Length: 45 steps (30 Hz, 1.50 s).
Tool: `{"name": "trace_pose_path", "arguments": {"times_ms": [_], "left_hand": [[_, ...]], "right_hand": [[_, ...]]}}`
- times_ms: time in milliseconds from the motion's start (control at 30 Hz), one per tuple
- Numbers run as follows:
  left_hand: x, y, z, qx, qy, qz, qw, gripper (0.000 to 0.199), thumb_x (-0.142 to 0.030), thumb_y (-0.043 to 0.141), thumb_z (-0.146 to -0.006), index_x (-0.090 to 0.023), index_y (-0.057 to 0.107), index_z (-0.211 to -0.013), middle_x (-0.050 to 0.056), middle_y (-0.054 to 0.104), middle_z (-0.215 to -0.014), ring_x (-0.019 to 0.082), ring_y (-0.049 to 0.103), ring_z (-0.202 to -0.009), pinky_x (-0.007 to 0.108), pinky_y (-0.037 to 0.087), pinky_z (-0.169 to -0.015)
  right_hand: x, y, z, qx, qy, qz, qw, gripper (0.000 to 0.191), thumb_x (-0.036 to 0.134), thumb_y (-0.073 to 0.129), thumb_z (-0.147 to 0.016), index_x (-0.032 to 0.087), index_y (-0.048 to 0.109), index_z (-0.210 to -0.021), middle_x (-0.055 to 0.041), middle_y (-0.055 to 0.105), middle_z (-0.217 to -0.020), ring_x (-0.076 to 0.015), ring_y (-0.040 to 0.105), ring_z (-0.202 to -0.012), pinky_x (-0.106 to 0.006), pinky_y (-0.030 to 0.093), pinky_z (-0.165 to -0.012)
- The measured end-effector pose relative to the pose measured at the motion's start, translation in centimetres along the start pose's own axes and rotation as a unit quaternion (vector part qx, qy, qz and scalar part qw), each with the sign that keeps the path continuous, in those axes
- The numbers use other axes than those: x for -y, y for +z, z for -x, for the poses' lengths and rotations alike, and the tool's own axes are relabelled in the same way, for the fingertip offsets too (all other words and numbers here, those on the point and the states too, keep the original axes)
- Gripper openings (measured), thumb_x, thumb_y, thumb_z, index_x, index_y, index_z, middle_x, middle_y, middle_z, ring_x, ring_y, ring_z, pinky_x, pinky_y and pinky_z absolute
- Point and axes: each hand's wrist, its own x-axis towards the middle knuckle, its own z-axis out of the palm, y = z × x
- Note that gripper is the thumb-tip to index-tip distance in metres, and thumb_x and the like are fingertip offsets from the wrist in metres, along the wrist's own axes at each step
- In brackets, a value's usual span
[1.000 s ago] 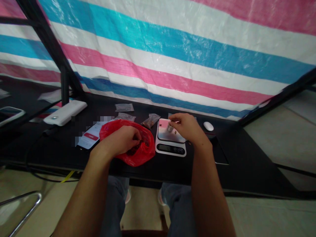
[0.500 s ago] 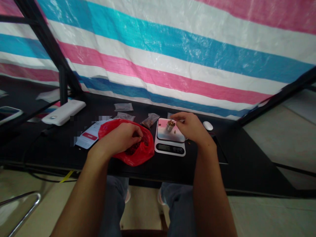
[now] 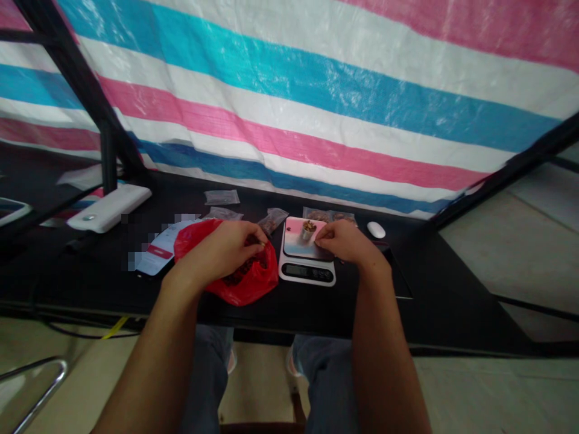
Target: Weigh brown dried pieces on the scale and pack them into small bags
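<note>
A white kitchen scale (image 3: pixel 307 273) lies on the black table. On its plate stands a small metal cup (image 3: pixel 308 230) heaped with brownish pieces. My right hand (image 3: pixel 341 240) reaches over the plate's right side, its fingertips pinched low beside the cup; what they hold is too small to name. To the left, a red plastic bag (image 3: pixel 244 292) lies open with dark reddish pieces inside. Above its opening is my left hand (image 3: pixel 239 244), thumb and forefinger pressed together on a small pale piece.
Small clear bags (image 3: pixel 274 220) lie behind the bag and scale. A phone (image 3: pixel 158 250) and a white power bank (image 3: pixel 110 208) are at the left. At the right lies a white mouse (image 3: pixel 376 229). Striped sheeting (image 3: pixel 271 120) hangs behind the table.
My left hand has risen slightly out of the red bag. My right hand has moved down from above the cup to the plate beside it, uncovering small bags behind the scale.
</note>
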Motion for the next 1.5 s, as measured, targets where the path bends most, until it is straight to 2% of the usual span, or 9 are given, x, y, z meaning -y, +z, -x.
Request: {"name": "trace_pose_path", "arguments": {"times_ms": [233,367,600,867,1033,1100,1300,1433,1500], "left_hand": [[-0.2,0.1,-0.1,0.003,0.001,0.003,1.0,0.019,-0.023,0.06,-0.086,-0.024,0.079,-0.091,0.0,0.083,-0.095,0.019,0.078,-0.086,0.025,0.057,-0.077],[0.0,0.1,-0.1,0.005,-0.006,-0.004,1.0,0.019,-0.025,0.06,-0.087,-0.024,0.079,-0.091,0.001,0.083,-0.095,0.02,0.077,-0.085,0.026,0.057,-0.075],[0.3,0.0,-0.1,0.005,0.001,-0.006,1.0,0.018,-0.027,0.061,-0.088,-0.025,0.078,-0.093,0.001,0.083,-0.098,0.021,0.077,-0.087,0.027,0.058,-0.078],[0.2,-0.1,0.0,0.011,0.004,-0.011,1.0,0.019,-0.027,0.059,-0.088,-0.024,0.078,-0.091,0.002,0.083,-0.097,0.021,0.077,-0.087,0.028,0.057,-0.079],[0.3,-0.1,0.0,0.005,-0.003,-0.006,1.0,0.019,-0.027,0.059,-0.087,-0.023,0.076,-0.091,0.003,0.083,-0.098,0.021,0.077,-0.088,0.028,0.058,-0.079],[0.3,0.0,0.0,0.008,-0.006,-0.005,1.0,0.019,-0.027,0.059,-0.087,-0.023,0.077,-0.092,0.003,0.083,-0.099,0.021,0.077,-0.089,0.028,0.058,-0.079],[0.3,0.0,0.0,0.012,-0.002,-0.011,1.0,0.018,-0.027,0.059,-0.088,-0.024,0.076,-0.091,0.002,0.083,-0.098,0.021,0.077,-0.087,0.028,0.058,-0.079],[0.6,-0.1,0.1,0.012,-0.014,-0.021,1.0,0.018,-0.029,0.059,-0.089,-0.023,0.076,-0.091,0.004,0.083,-0.098,0.021,0.077,-0.088,0.027,0.058,-0.076],[0.7,-0.1,0.1,0.015,-0.018,-0.016,1.0,0.019,-0.031,0.06,-0.088,-0.023,0.076,-0.094,0.004,0.083,-0.099,0.022,0.077,-0.088,0.028,0.058,-0.077]], "right_hand": [[0.5,-0.1,0.3,0.005,0.03,0.002,1.0,0.019,0.007,0.062,-0.084,0.013,0.08,-0.084,-0.0039,0.076,-0.071,-0.013,0.064,-0.059,-0.022,0.047,-0.063],[0.5,0.1,0.1,-0.012,0.019,0.006,1.0,0.019,0.004,0.064,-0.079,0.015,0.08,-0.079,-0.0052,0.079,-0.078,-0.0148,0.068,-0.068,-0.021,0.047,-0.063],[0.2,-0.3,0.4,-0.031,0.013,-0.011,0.999,0.018,0.007,0.064,-0.081,0.015,0.08,-0.077,-0.0045,0.077,-0.07,-0.015,0.065,-0.058,-0.024,0.049,-0.062],[-0.2,-0.1,0.2,-0.02,0.0,-0.013,1.0,0.02,0.009,0.063,-0.082,0.015,0.08,-0.074,-0.0042,0.075,-0.068,-0.0158,0.065,-0.061,-0.025,0.045,-0.061],[-0.6,-0.6,-0.2,-0.143,-0.035,-0.065,0.987,0.021,0.023,0.066,-0.09,0.015,0.085,-0.093,-0.0065,0.082,-0.087,-0.0196,0.07,-0.077,-0.028,0.05,-0.073],[-0.2,-0.5,-0.5,-0.172,-0.054,-0.077,0.981,0.022,0.024,0.066,-0.092,0.016,0.085,-0.096,-0.0074,0.083,-0.095,-0.0208,0.072,-0.084,-0.029,0.051,-0.079],[1.0,-0.2,-0.9,-0.142,-0.072,-0.062,0.985,0.027,0.024,0.06,-0.096,0.016,0.086,-0.096,-0.0084,0.084,-0.097,-0.0231,0.073,-0.088,-0.031,0.051,-0.083],[-0.5,-1.2,0.2,-0.181,-0.032,-0.066,0.981,0.029,0.029,0.06,-0.097,0.015,0.085,-0.098,-0.0077,0.082,-0.09,-0.0216,0.072,-0.081,-0.029,0.05,-0.074],[-1.8,-1.7,0.9,-0.142,-0.005,-0.054,0.988,0.024,0.025,0.062,-0.093,0.015,0.084,-0.09,-0.0061,0.08,-0.081,-0.0199,0.07,-0.073,-0.027,0.049,-0.068]]}}
